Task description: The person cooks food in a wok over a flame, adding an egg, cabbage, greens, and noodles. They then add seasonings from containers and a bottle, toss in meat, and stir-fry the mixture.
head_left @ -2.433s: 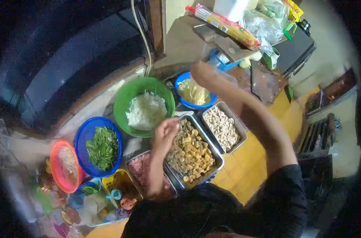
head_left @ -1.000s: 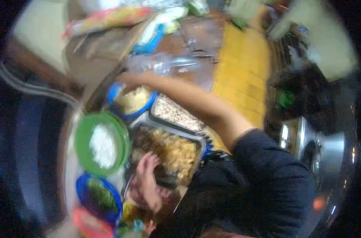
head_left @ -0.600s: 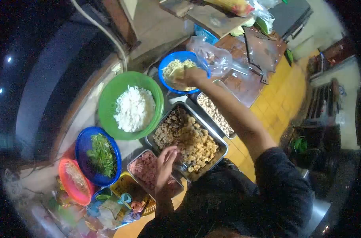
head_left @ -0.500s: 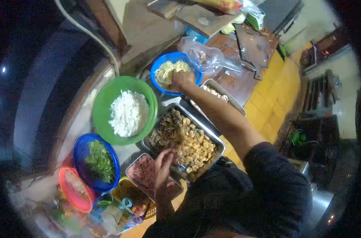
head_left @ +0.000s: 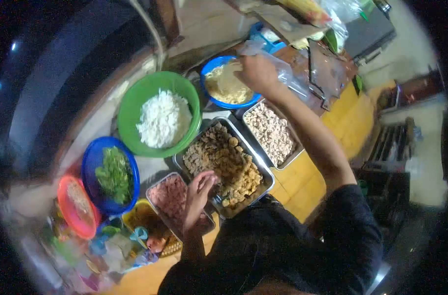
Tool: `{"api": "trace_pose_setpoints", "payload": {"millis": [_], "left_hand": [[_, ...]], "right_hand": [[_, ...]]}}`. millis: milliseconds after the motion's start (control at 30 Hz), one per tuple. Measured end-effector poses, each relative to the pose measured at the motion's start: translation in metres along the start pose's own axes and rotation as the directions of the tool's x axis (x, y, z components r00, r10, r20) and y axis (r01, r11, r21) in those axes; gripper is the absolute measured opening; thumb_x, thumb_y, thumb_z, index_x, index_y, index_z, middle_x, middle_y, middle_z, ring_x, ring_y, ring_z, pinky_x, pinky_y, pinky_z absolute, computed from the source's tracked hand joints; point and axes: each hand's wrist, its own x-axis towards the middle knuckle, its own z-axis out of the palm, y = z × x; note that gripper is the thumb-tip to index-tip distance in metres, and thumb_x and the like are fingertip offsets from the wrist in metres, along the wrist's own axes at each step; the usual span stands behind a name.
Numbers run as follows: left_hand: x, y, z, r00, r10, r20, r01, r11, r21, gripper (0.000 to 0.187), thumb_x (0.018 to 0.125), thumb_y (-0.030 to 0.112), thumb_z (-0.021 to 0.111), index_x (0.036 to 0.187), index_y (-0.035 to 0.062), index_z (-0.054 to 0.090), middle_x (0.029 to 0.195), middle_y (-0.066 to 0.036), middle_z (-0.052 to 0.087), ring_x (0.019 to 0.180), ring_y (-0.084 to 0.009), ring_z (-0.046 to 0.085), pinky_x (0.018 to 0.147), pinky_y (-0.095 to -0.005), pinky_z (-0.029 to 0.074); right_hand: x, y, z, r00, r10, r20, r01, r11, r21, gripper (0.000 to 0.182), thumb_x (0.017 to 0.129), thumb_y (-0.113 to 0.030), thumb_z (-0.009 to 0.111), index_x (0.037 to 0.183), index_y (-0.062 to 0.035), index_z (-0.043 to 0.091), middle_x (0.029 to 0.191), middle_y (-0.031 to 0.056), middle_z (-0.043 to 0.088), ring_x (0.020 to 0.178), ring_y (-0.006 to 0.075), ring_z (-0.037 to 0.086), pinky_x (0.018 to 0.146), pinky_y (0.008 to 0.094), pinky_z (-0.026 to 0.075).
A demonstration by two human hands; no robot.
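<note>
My right hand (head_left: 257, 73) is raised over the blue bowl of noodles (head_left: 215, 87), its fingers drawn together, with a pale blurred strand of noodles below them. My left hand (head_left: 200, 192) hovers between the tray of pink meat (head_left: 169, 197) and the metal tray of brown and golden pieces (head_left: 224, 164). Its thumb and fingertips come close together; what lies between them is too small to tell. Beside the noodles, a second tray holds chopped pale pieces (head_left: 268, 132). A green bowl (head_left: 128, 115) contains white strips (head_left: 162, 118).
At the left stand a blue bowl of green leaves (head_left: 117, 177) and a red basket (head_left: 76, 206). Nearer me is a yellow basket (head_left: 140, 214) with small items. A clear plastic bag (head_left: 295, 81) and a dark board (head_left: 327, 69) lie at the upper right.
My right hand has risen out of the noodles and moved up and right, uncovering the tray of pale pieces. My left hand keeps nearly the same place. The camera view has shifted.
</note>
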Motion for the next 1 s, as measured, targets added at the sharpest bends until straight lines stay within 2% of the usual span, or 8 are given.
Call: {"api": "trace_pose_setpoints", "payload": {"millis": [200, 367, 467, 667, 767, 833, 900, 1000], "left_hand": [[0.015, -0.019, 0.011, 0.999, 0.044, -0.001, -0.044, 0.997, -0.064, 0.034, 0.085, 0.02, 0.058, 0.109, -0.0023, 0.051, 0.102, -0.016, 0.058, 0.1, -0.024, 0.056, 0.086, -0.0329, 0.047], [0.02, -0.038, 0.019, 0.973, 0.228, -0.035, -0.226, 0.973, 0.043, 0.031, 0.085, 0.026, 0.058, 0.104, 0.002, 0.054, 0.111, -0.014, 0.054, 0.098, -0.0238, 0.056, 0.073, -0.0305, 0.052], [-0.001, -0.014, 0.024, 0.998, -0.012, -0.055, 0.012, 1.0, 0.0, 0.029, 0.084, 0.022, 0.059, 0.105, 0.0021, 0.053, 0.101, -0.011, 0.059, 0.097, -0.0182, 0.056, 0.08, -0.0288, 0.048], [-0.019, -0.04, 0.011, 0.927, 0.364, -0.091, -0.33, 0.907, 0.261, 0.035, 0.084, 0.03, 0.057, 0.103, 0.0009, 0.055, 0.095, -0.014, 0.06, 0.092, -0.0229, 0.058, 0.082, -0.0333, 0.043], [-0.028, -0.04, 0.008, 0.952, 0.279, -0.13, -0.239, 0.936, 0.259, 0.036, 0.084, 0.033, 0.057, 0.103, 0.0021, 0.055, 0.096, -0.015, 0.06, 0.092, -0.0233, 0.057, 0.083, -0.0343, 0.043], [-0.036, -0.04, 0.005, 0.953, 0.265, -0.15, -0.219, 0.938, 0.268, 0.036, 0.084, 0.033, 0.057, 0.104, 0.0024, 0.054, 0.096, -0.016, 0.059, 0.092, -0.0238, 0.057, 0.082, -0.0347, 0.043], [-0.049, -0.043, 0.0, 0.878, 0.427, -0.214, -0.337, 0.871, 0.357, 0.035, 0.085, 0.032, 0.056, 0.105, 0.0032, 0.054, 0.094, -0.016, 0.059, 0.087, -0.024, 0.057, 0.078, -0.0354, 0.045], [-0.039, -0.068, -0.005, 0.892, 0.341, -0.297, -0.223, 0.904, 0.365, 0.032, 0.084, 0.031, 0.056, 0.101, 0.0032, 0.056, 0.091, -0.015, 0.059, 0.082, -0.023, 0.057, 0.074, -0.0347, 0.046]], "right_hand": [[0.003, 0.011, -0.007, 0.994, -0.035, -0.108, 0.058, 0.973, 0.225, 0.034, 0.07, -0.02, 0.064, 0.1, -0.0058, 0.062, 0.087, 0.0196, 0.062, 0.08, 0.0328, 0.061, 0.071, 0.0386, 0.048], [0.022, 0.028, 0.02, 0.92, -0.359, -0.156, 0.387, 0.891, 0.235, 0.037, 0.075, -0.011, 0.065, 0.11, -0.0067, 0.056, 0.098, 0.0125, 0.063, 0.072, 0.0167, 0.059, 0.06, 0.031, 0.047], [0.031, 0.044, 0.043, 0.874, -0.474, 0.105, 0.436, 0.861, 0.261, 0.058, 0.072, -0.024, 0.067, 0.123, -0.0047, 0.044, 0.115, 0.0196, 0.052, 0.103, 0.0297, 0.049, 0.086, 0.0365, 0.04], [0.048, 0.075, 0.108, 0.836, -0.173, 0.521, 0.278, 0.952, -0.13, 0.061, 0.073, -0.037, 0.063, 0.122, -0.0034, 0.046, 0.111, 0.0224, 0.055, 0.1, 0.0374, 0.054, 0.087, 0.0415, 0.043], [0.057, 0.116, 0.181, 0.907, -0.374, 0.192, 0.417, 0.857, -0.301, 0.051, 0.077, -0.038, 0.058, 0.116, -0.007, 0.052, 0.097, 0.021, 0.06, 0.081, 0.0391, 0.059, 0.075, 0.0449, 0.047], [0.05, 0.104, 0.192, 0.829, -0.45, 0.332, 0.517, 0.843, -0.147, 0.043, 0.086, -0.041, 0.047, 0.099, -0.001, 0.055, 0.087, 0.022, 0.059, 0.081, 0.0372, 0.057, 0.073, 0.0435, 0.044], [0.063, 0.12, 0.216, 0.731, -0.517, 0.446, 0.678, 0.627, -0.383, 0.04, 0.086, -0.042, 0.045, 0.101, -0.0075, 0.056, 0.091, 0.0238, 0.058, 0.083, 0.0371, 0.057, 0.07, 0.0448, 0.045], [0.073, 0.105, 0.201, 0.885, -0.401, 0.235, 0.433, 0.895, -0.103, 0.044, 0.073, -0.04, 0.062, 0.102, -0.0074, 0.058, 0.091, 0.0186, 0.062, 0.083, 0.0339, 0.06, 0.072, 0.0422, 0.047]]}}
